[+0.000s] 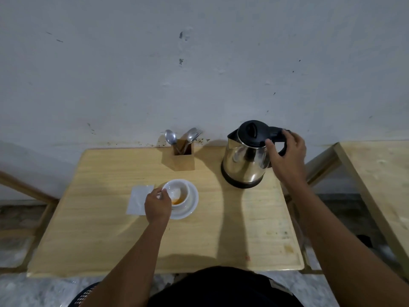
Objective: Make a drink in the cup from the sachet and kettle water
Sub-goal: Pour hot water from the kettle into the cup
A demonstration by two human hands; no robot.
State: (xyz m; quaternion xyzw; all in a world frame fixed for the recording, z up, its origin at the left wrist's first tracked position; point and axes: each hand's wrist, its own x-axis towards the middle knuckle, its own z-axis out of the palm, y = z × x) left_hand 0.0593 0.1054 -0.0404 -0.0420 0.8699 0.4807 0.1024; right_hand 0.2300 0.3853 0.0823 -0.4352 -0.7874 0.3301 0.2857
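A white cup (179,192) stands on a white saucer (193,203) near the middle of the wooden table (110,229), with orange powder at its bottom. My left hand (157,204) grips the cup's left side at the rim. Under and left of that hand lies a white sachet or paper square (138,199), flat on the table. A steel kettle (244,160) with a black lid and handle stands at the back right. My right hand (286,151) is wrapped around the kettle's handle; the kettle rests on the table.
A wooden holder (183,158) with spoons and a fork stands at the back centre against the wall. A second wooden table (380,173) is at the right, with a gap between the two. A chair frame shows at the far left.
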